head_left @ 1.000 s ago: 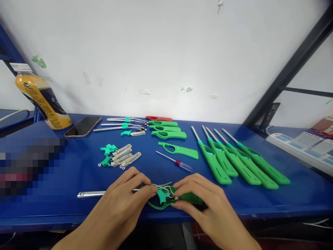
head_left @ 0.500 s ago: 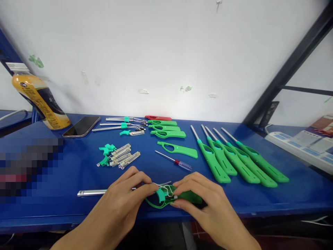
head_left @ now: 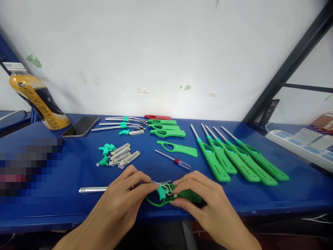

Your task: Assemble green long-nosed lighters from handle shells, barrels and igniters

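Observation:
An open green lighter half-shell (head_left: 187,197) lies near the table's front edge, with a teal trigger (head_left: 161,191), white wires and a metal tube (head_left: 92,189) sticking out to the left. My left hand (head_left: 127,194) pinches the tube end and wires where they enter the shell. My right hand (head_left: 200,194) is closed over the shell's handle and presses it onto the blue table (head_left: 65,170).
Several finished green lighters (head_left: 234,159) lie to the right. A small red-handled screwdriver (head_left: 177,161), a loose green shell (head_left: 178,148), a pile of inner parts (head_left: 118,156), more tubes and shells (head_left: 145,125), a phone (head_left: 80,126) and a yellow bottle (head_left: 39,100) lie behind.
Both hands stay on the half-shell with only small finger shifts. The view has drifted slightly.

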Available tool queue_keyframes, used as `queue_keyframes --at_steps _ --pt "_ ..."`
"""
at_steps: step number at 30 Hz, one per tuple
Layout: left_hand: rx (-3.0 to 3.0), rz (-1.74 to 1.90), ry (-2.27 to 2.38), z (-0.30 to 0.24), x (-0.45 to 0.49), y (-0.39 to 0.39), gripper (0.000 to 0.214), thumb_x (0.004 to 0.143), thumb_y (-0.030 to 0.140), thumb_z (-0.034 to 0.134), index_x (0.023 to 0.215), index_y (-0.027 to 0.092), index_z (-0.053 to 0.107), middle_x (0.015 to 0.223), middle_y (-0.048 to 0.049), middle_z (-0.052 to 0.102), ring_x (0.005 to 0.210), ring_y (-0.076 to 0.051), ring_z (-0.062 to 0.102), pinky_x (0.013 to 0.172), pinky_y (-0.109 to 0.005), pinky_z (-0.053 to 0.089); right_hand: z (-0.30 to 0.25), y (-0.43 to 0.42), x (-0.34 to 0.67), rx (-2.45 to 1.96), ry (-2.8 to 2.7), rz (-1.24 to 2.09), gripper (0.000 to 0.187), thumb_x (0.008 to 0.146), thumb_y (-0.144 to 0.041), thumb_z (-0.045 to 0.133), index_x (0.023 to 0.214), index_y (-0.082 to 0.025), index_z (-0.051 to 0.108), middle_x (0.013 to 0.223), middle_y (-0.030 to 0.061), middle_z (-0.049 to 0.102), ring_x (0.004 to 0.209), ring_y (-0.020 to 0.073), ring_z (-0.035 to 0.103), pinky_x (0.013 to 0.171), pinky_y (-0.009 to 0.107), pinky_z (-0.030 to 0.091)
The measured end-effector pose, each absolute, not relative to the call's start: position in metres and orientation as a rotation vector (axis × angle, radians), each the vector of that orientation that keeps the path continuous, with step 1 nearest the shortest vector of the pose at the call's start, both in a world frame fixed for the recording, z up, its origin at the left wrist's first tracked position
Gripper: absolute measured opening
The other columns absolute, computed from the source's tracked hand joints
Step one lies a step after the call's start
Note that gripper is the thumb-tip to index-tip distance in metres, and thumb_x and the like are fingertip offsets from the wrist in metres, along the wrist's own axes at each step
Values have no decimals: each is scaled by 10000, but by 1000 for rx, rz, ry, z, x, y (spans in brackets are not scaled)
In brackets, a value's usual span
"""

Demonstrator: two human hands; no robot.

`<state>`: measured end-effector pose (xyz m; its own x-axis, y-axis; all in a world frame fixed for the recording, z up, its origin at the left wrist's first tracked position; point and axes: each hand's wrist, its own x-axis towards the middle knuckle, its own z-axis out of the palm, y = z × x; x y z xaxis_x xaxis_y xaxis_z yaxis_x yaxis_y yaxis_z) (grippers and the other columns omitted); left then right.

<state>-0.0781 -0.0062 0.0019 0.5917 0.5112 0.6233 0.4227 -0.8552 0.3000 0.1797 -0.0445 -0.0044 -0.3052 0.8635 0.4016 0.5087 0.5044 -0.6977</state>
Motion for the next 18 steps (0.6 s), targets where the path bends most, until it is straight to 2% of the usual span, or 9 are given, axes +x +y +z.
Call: queue_keyframes --at_steps 7,13,18 --pt "2785 1032 782 3 -82 -11 377 1053 -50 524 1318 192 639 1099 -35 676 978 -172 524 852 -270 486 -4 -44 179 -1112 -1961 563 151 972 -217 805 1042 -321 721 1071 -64 764 1041 127 723 912 229 559" --pt "3043 852 763 8 -81 -11 333 1037 -14 460 1274 145 631 1043 -71 640 931 -228 489 793 -338 466 -5 -44 179 -1121 -1958 544 210 957 -212 822 1108 -319 723 1083 -60 777 1019 131 719 905 237 558" --pt "3150 755 750 10 -79 -5 499 937 -91 411 1292 194 615 972 -45 575 885 -231 470 779 -341 445 -5 -43 180 -1110 -1944 559 193 946 -222 834 1093 -305 741 1070 -45 789 1011 147 727 900 254 579"
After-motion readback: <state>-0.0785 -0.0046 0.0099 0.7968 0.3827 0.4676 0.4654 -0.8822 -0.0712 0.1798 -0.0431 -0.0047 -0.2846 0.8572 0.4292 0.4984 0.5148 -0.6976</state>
